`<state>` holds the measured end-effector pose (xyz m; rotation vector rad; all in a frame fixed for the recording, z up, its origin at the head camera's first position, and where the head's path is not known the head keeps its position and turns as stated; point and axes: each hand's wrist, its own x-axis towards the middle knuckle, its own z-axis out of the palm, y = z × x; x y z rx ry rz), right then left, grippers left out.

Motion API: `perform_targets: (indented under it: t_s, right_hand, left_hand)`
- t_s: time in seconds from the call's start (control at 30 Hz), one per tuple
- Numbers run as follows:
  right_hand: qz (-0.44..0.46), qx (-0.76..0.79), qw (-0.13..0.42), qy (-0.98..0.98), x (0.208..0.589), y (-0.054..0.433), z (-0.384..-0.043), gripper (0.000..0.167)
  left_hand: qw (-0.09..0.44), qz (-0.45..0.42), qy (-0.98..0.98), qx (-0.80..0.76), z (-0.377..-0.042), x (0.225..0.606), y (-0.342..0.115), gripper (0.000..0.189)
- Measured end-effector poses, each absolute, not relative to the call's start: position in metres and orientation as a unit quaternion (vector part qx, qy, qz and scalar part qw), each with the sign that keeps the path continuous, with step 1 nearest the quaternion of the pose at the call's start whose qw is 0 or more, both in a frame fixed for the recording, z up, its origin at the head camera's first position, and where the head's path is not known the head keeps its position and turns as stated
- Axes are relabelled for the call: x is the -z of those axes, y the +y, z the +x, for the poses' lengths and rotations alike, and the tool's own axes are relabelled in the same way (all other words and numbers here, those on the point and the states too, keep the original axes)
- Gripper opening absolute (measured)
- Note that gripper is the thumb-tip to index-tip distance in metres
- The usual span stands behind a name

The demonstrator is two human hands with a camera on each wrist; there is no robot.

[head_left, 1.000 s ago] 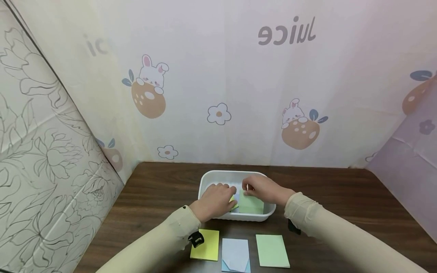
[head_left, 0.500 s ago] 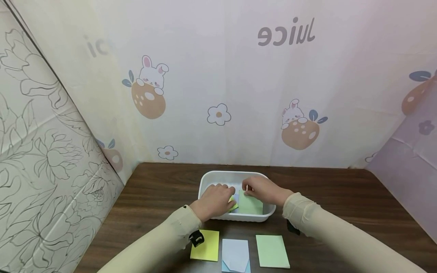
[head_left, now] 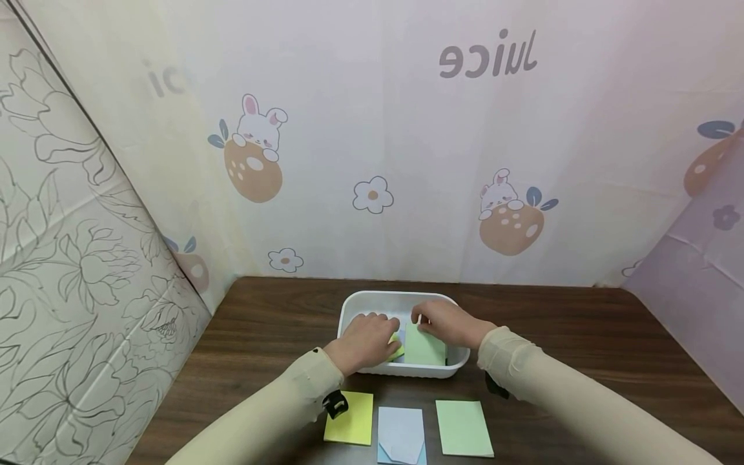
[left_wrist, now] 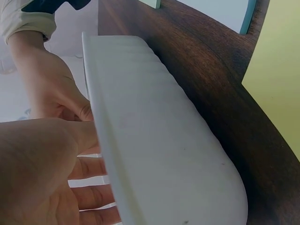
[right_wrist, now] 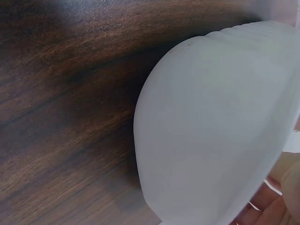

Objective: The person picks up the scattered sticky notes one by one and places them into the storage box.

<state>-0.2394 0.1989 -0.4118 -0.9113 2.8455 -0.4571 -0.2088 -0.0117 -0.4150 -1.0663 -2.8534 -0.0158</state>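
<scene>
A white plastic basket [head_left: 407, 370] stands on the dark wooden table. Inside it lie a light green sticky note pad [head_left: 424, 349], a sliver of yellow pad [head_left: 398, 352] and a bluish one [head_left: 402, 337], partly covered. My right hand [head_left: 444, 321] reaches over the basket's right side and pinches the green pad at its far edge. Over the left part is my left hand [head_left: 365, 342], thumb beside the yellow pad; the left wrist view shows its fingers [left_wrist: 91, 197] spread and fairly straight behind the basket wall. The fingertips are hidden there.
In front of the basket lie a yellow pad [head_left: 354, 420], a pale blue pad [head_left: 401, 433] with a raised lower flap, and a light green pad [head_left: 464, 427]. A printed curtain [head_left: 372, 245] hangs behind the table, with a floral panel [head_left: 87, 271] at left.
The green pad in the basket has slid slightly left with my right hand. My left hand has stayed nearly still, and the pads in front have not moved.
</scene>
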Motion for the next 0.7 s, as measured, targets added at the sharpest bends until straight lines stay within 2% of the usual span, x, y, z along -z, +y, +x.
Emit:
perform_targets:
  t_s: [0.7]
  right_hand:
    - [-0.284,0.151,0.070,0.944,0.4193,0.1924,-0.2400,0.009]
  left_hand:
    - [0.040,-0.340,-0.940,0.003,-0.2114,0.4152,-0.0140,0.019]
